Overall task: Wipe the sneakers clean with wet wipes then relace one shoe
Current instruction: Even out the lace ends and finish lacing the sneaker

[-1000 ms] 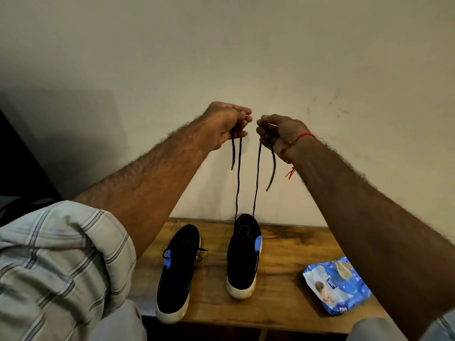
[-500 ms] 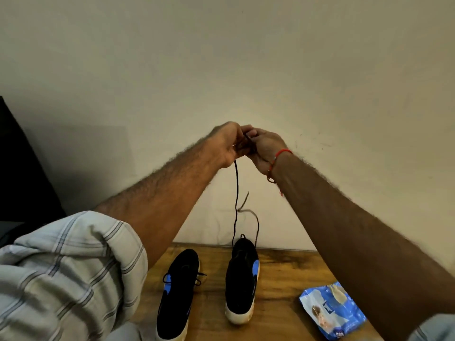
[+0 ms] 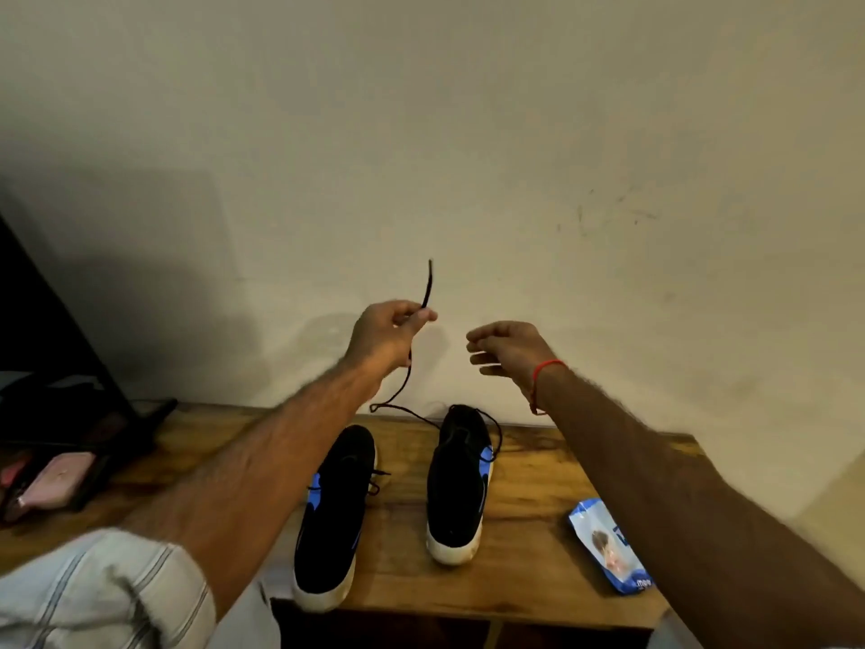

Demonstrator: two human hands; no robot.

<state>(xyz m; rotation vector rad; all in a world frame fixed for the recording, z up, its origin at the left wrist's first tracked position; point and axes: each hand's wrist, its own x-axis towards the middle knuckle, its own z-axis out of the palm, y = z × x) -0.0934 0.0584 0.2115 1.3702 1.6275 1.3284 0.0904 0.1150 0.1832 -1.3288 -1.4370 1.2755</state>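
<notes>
Across the bottom of the frame sits a wooden bench [image 3: 538,466] with two black knit shoes, right shoe [image 3: 461,480] center. Its thin lace [image 3: 427,285] looks limp and light, so I'd pinch near the stiff tip. Left hand [image 3: 386,337] grips it; right hand [image 3: 508,346] hangs loose, holding nothing.

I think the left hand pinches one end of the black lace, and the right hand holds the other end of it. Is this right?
Not quite. In the head view the left hand does pinch the black lace, but the right hand holds nothing; its fingers are loosely curled and apart from the lace.
</notes>
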